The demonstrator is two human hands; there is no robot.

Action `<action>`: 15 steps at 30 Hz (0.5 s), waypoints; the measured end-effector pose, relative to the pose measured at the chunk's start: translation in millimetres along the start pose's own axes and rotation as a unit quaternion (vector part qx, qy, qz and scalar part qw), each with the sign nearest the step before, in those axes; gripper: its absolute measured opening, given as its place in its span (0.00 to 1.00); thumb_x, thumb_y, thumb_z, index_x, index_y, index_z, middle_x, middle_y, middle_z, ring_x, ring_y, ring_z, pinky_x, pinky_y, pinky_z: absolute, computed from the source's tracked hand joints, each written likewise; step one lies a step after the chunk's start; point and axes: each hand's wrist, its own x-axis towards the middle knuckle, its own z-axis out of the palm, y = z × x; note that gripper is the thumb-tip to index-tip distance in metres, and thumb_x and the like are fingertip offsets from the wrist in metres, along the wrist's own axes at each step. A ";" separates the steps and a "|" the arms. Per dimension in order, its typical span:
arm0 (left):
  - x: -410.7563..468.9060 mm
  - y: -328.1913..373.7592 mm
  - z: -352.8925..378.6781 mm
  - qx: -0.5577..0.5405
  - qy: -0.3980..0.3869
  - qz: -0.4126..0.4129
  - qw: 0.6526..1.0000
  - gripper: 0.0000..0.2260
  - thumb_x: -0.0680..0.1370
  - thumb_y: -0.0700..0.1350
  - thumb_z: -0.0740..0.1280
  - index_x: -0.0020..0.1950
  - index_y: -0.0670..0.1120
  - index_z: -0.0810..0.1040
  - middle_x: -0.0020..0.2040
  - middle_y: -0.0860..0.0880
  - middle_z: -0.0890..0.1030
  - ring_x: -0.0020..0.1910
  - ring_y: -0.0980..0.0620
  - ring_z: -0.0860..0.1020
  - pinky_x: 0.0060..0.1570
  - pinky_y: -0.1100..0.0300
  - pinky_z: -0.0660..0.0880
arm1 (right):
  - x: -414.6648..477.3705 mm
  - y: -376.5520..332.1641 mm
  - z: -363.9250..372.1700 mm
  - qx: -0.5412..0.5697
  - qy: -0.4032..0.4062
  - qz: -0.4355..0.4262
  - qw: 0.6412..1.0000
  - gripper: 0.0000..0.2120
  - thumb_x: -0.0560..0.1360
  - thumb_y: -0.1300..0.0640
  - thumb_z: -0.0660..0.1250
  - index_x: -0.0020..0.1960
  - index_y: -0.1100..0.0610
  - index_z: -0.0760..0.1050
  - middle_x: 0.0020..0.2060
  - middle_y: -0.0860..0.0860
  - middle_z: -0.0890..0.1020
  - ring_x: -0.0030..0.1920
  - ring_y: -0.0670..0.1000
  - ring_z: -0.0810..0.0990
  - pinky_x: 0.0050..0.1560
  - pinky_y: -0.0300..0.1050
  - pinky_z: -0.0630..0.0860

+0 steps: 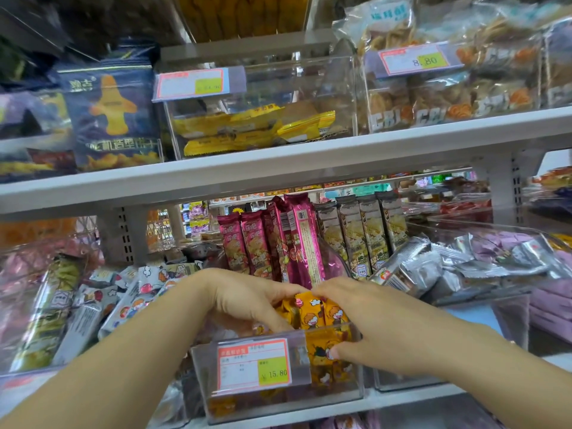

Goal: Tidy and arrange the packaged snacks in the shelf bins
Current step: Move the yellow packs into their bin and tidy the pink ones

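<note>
**Both hands on the orange packets**

The left hand [247, 301] and right hand [368, 320] both curl their fingers round upright orange snack packets [312, 311] at the front of a clear shelf bin [201, 385] bearing a 15.80 price tag [253, 365]. Pink snack packs [247, 243] stand just behind.

Left hand [244, 300] and right hand [371, 323] around orange snack packets [309, 314] in clear bin [340, 394].

White lower shelf [418, 396] holds clear plastic bins [201, 376]
</note>
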 end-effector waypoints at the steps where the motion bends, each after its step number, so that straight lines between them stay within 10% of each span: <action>1: -0.2 -1.4 0.5 -0.007 0.006 0.005 1.000 0.30 0.73 0.41 0.71 0.72 0.54 0.65 0.66 0.44 0.76 0.65 0.41 0.74 0.66 0.35 0.64 | 1.1 -0.3 0.3 -0.003 -0.005 0.003 1.000 0.34 0.74 0.44 0.67 0.75 0.42 0.52 0.69 0.40 0.64 0.66 0.46 0.67 0.65 0.46 0.68; 8: -2.3 -3.4 6.6 -0.034 0.081 0.045 0.995 0.26 0.73 0.39 0.72 0.68 0.53 0.70 0.64 0.45 0.77 0.64 0.41 0.75 0.65 0.34 0.66 | 9.6 2.3 -8.9 0.032 -0.015 0.027 0.999 0.37 0.71 0.43 0.71 0.73 0.40 0.55 0.63 0.40 0.67 0.60 0.43 0.69 0.60 0.42 0.71; 15: -6.8 -4.4 8.8 -0.029 0.152 0.068 0.986 0.22 0.70 0.44 0.74 0.63 0.53 0.74 0.58 0.45 0.79 0.56 0.46 0.78 0.63 0.37 0.70 | 11.9 -4.8 -15.9 0.064 -0.026 0.071 0.995 0.15 0.83 0.51 0.52 0.65 0.53 0.70 0.54 0.47 0.73 0.53 0.47 0.73 0.55 0.43 0.72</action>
